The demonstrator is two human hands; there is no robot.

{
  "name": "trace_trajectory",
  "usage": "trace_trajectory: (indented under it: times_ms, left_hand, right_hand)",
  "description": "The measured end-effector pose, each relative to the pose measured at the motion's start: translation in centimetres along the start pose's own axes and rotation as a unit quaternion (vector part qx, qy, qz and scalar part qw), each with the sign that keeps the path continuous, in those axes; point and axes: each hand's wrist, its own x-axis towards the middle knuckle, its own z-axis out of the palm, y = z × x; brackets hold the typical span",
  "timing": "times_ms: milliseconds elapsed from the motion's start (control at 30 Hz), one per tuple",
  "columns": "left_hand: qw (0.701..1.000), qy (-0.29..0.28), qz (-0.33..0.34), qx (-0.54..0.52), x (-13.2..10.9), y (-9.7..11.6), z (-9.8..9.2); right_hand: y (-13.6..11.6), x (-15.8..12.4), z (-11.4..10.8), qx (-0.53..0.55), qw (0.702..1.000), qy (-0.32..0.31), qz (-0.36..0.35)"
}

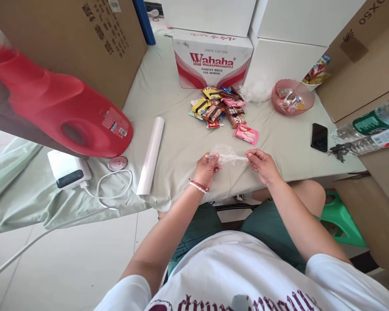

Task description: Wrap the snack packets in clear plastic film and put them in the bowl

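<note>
Between my two hands stretches a thin clear plastic bag (226,154), bunched and held just above the table's front edge. My left hand (208,169) pinches its left side, fingers closed; a ring and two bracelets show on that hand and wrist. The bag's right end is pinched by the thumb and fingers of my right hand (261,165). Just beyond the bag lies a pink wrapped snack packet (246,134). Farther back is a pile of small wrapped snacks (215,108) in yellow, brown and pink.
To the left are a white plastic roll (151,155), a charger with cable (69,169) and a large red jug (68,108). A Wahaba-style "Wahaha" carton (213,60) stands behind. On the right are a pink bowl (278,106), a phone (319,137) and plastic bottles (369,125).
</note>
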Motion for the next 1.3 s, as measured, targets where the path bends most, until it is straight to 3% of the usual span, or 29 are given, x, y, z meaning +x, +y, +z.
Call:
trace_trajectory:
  times_ms: [67, 133, 233, 300, 400, 467, 533, 633, 767, 867, 933, 1067, 1200, 1300]
  left_hand:
    - [1.0, 0.011, 0.013, 0.005, 0.0, 0.1, -0.2]
    - [1.0, 0.015, 0.024, 0.001, 0.2, 0.4, -0.1]
    - [0.999, -0.011, 0.052, 0.003, 1.1, 1.0, 0.1]
    - [0.996, -0.041, 0.075, 0.032, 2.0, 1.6, 0.2]
    - [0.986, -0.116, 0.083, 0.092, 3.7, 2.3, 0.6]
    - [0.979, -0.145, 0.08, 0.119, 4.8, 2.6, 1.2]
    - [0.978, -0.128, 0.098, 0.132, 6.0, 2.5, 1.8]
    - [0.965, -0.11, 0.179, 0.158, 7.6, 2.1, 2.0]
    - [0.931, -0.096, 0.249, 0.248, 9.7, 1.5, 0.6]
    - [0.939, -0.057, 0.232, 0.247, 10.7, 1.9, -0.8]
    - [0.956, -0.049, 0.215, 0.192, 10.9, 2.5, -1.3]
    - [0.988, -0.046, 0.13, 0.064, 10.8, 3.7, -1.0]
    - [0.992, -0.018, 0.117, 0.04, 10.7, 4.2, -0.4]
    - [0.992, -0.014, 0.116, 0.046, 10.4, 4.2, -0.4]
  right_hand:
    - [-0.2, -0.3, -0.7, 0.009, 1.0, -0.001, 0.006]
    - [-0.5, -0.5, -1.3, -0.023, 0.999, -0.04, 0.006]
    - [-1.6, 0.1, -2.5, -0.169, 0.975, -0.143, -0.008]
    - [-2.7, 1.3, -3.1, -0.24, 0.961, -0.123, -0.054]
    - [-3.7, 3.7, -2.5, -0.198, 0.969, -0.084, -0.121]
    - [-3.6, 5.4, -1.3, -0.145, 0.974, -0.143, -0.098]
    - [-2.9, 6.9, 0.1, -0.113, 0.977, -0.171, -0.053]
    - [-1.6, 8.3, 1.7, -0.084, 0.988, -0.124, -0.03]
    - [-0.9, 8.3, 2.3, -0.055, 0.995, -0.085, -0.017]
    - [-0.6, 7.1, 1.9, -0.052, 0.996, -0.066, 0.015]
    - [-0.2, 6.0, 1.6, -0.055, 0.997, -0.054, 0.02]
    - [1.1, 4.0, 0.5, -0.103, 0.993, -0.052, -0.02]
    - [1.4, 2.6, -1.5, -0.213, 0.974, -0.059, -0.057]
    - [0.0, 1.9, -2.6, -0.305, 0.942, 0.046, -0.136]
